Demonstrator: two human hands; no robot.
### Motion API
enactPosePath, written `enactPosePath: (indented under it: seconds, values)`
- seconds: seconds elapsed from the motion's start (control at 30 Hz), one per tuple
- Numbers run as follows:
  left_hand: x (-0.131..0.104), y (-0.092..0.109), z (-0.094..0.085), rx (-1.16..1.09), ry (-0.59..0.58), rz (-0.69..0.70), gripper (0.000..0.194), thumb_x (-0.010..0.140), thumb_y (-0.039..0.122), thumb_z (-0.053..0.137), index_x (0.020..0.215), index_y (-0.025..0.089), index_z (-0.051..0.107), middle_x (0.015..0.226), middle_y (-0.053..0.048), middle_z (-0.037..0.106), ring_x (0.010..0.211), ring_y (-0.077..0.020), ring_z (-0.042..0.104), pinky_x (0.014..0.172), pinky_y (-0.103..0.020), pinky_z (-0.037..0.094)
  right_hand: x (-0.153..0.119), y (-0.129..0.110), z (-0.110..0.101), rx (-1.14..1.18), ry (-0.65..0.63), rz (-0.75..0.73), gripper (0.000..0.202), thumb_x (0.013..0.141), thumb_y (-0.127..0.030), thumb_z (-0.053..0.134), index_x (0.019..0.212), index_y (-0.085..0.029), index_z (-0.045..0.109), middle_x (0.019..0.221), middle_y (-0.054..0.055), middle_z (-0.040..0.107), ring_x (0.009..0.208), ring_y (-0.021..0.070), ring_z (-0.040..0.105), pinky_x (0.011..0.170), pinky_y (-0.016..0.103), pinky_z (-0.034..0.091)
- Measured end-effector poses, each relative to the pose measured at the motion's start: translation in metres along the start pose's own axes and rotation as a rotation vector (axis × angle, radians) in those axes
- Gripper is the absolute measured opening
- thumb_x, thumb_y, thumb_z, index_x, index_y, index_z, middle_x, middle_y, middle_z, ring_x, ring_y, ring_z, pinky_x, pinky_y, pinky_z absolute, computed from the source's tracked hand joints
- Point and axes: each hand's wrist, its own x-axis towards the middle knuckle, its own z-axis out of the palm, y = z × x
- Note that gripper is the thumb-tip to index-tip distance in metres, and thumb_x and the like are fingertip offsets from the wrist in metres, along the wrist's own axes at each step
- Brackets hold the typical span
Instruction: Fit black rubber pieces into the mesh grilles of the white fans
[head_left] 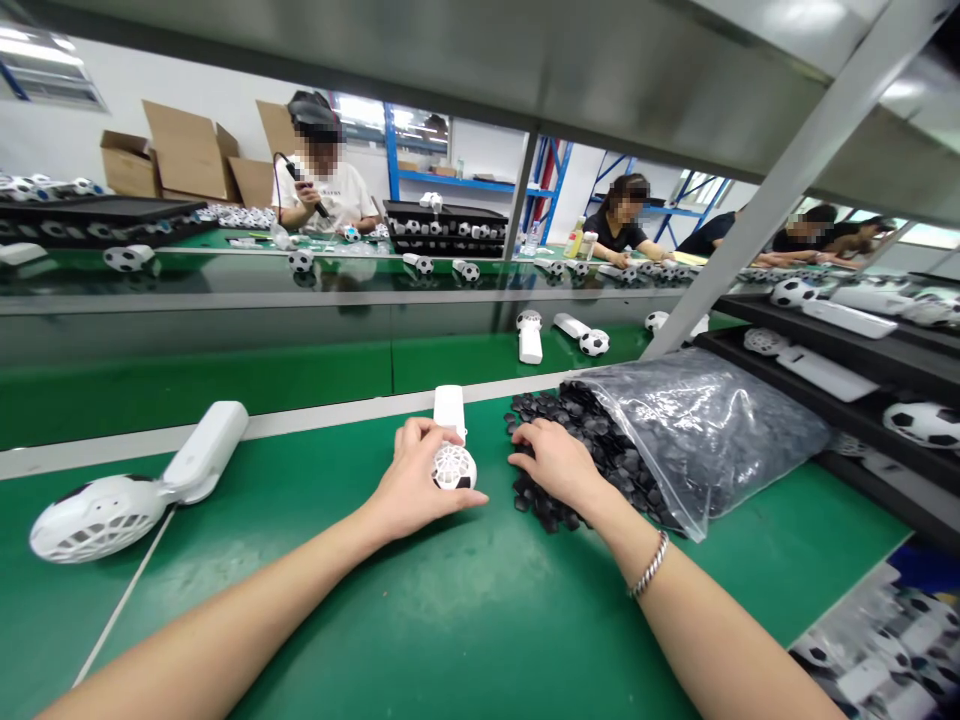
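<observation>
Left hand (420,478) curled round the football-patterned device (454,467) at twelve o'clock; right hand (551,458) half-open at one o'clock.
Its fingertips meet black pieces (555,505); whether any is pinched, I cannot tell.

Single cam, worn on person's head; looks fwd & down over green tabletop (480,620). Own forearms enter from bottom L & R corners; hands close, approx. mid-frame. View is wide, reaching past workstation to co-workers & back wall (255,75), far off. Only 1 view, so no area shared w/ another.
</observation>
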Motion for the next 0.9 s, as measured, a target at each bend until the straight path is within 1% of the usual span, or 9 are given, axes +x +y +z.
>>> enactPosePath:
  seconds: [0.07,0.13,0.23,0.37,0.47,0.53,0.7,0.8,0.9]
  values:
    - [0.002,-0.002,-0.003,0.007,-0.018,-0.035,0.055,0.055,0.042,0.074,0.101,0.023,0.051,0.103,-0.005,0.04,0.105,-0.0267,0.042,0.094,-0.045,0.036,0.0,0.001,0.002,-0.049,-0.047,-0.017,0.006,0.078,-0.023,0.063,0.084,-0.021,0.061,0.089,0.004,0.059,0.087,0.0205,0.055,0.065,0.026,0.041]
    - [0.004,-0.004,-0.01,-0.015,-0.068,-0.01,0.052,0.058,0.036,0.072,0.103,0.022,0.05,0.102,-0.004,0.042,0.102,-0.0244,0.044,0.093,-0.041,0.037,0.0,0.001,0.004,-0.052,-0.063,-0.034,0.003,0.079,-0.021,0.061,0.082,-0.021,0.061,0.086,0.004,0.059,0.081,0.0191,0.058,0.064,0.026,0.041]
    - [0.007,-0.006,-0.02,-0.044,-0.138,0.029,0.048,0.062,0.026,0.065,0.107,0.022,0.048,0.107,-0.004,0.044,0.1,-0.0222,0.048,0.091,-0.037,0.039,0.001,0.0,0.004,-0.082,-0.068,-0.04,0.005,0.08,-0.017,0.06,0.084,-0.019,0.061,0.085,0.006,0.06,0.079,0.0209,0.059,0.065,0.027,0.041]
    - [0.01,-0.007,-0.027,-0.09,-0.244,0.037,0.05,0.064,0.021,0.058,0.113,0.022,0.045,0.112,-0.004,0.047,0.097,-0.0209,0.051,0.085,-0.033,0.042,-0.001,-0.002,0.001,-0.139,-0.042,-0.056,0.018,0.082,-0.005,0.046,0.085,-0.014,0.061,0.083,0.012,0.061,0.083,0.0245,0.058,0.07,0.03,0.041]
    - [0.011,-0.009,-0.026,-0.099,-0.231,0.001,0.051,0.065,0.027,0.061,0.112,0.021,0.045,0.111,-0.005,0.049,0.097,-0.0226,0.052,0.083,-0.034,0.043,-0.004,-0.004,-0.002,-0.159,-0.005,-0.058,0.027,0.081,0.001,0.04,0.093,-0.012,0.06,0.088,0.014,0.059,0.087,0.025,0.056,0.073,0.031,0.041]
    - [0.012,-0.01,-0.026,-0.111,-0.233,-0.006,0.05,0.065,0.028,0.062,0.112,0.021,0.045,0.109,-0.005,0.051,0.095,-0.0228,0.052,0.081,-0.034,0.044,-0.006,-0.006,-0.002,-0.054,0.04,-0.092,0.026,0.081,0.0,0.042,0.096,-0.015,0.058,0.093,0.012,0.059,0.089,0.0229,0.056,0.076,0.03,0.041]
    - [0.013,-0.01,-0.028,-0.141,-0.273,0.019,0.049,0.064,0.023,0.061,0.111,0.021,0.045,0.107,-0.004,0.052,0.092,-0.0212,0.053,0.08,-0.033,0.043,-0.009,-0.019,0.004,0.471,0.127,-0.312,0.013,0.082,-0.009,0.053,0.09,-0.019,0.057,0.088,0.002,0.061,0.083,0.0149,0.057,0.077,0.025,0.043]
    - [0.013,-0.011,-0.028,-0.148,-0.264,0.039,0.048,0.064,0.02,0.059,0.11,0.021,0.045,0.107,-0.003,0.052,0.092,-0.0204,0.052,0.08,-0.032,0.043,-0.01,-0.028,0.011,0.572,0.108,-0.464,0.015,0.084,-0.009,0.051,0.089,-0.021,0.059,0.09,0.001,0.06,0.086,0.0143,0.056,0.08,0.026,0.043]
    - [0.013,-0.011,-0.026,-0.146,-0.254,0.06,0.047,0.065,0.02,0.059,0.11,0.021,0.046,0.107,-0.003,0.051,0.093,-0.0199,0.052,0.08,-0.031,0.043,-0.007,-0.034,0.018,0.591,0.086,-0.533,0.017,0.084,-0.009,0.05,0.091,-0.021,0.059,0.091,0.002,0.06,0.088,0.0151,0.055,0.08,0.027,0.043]
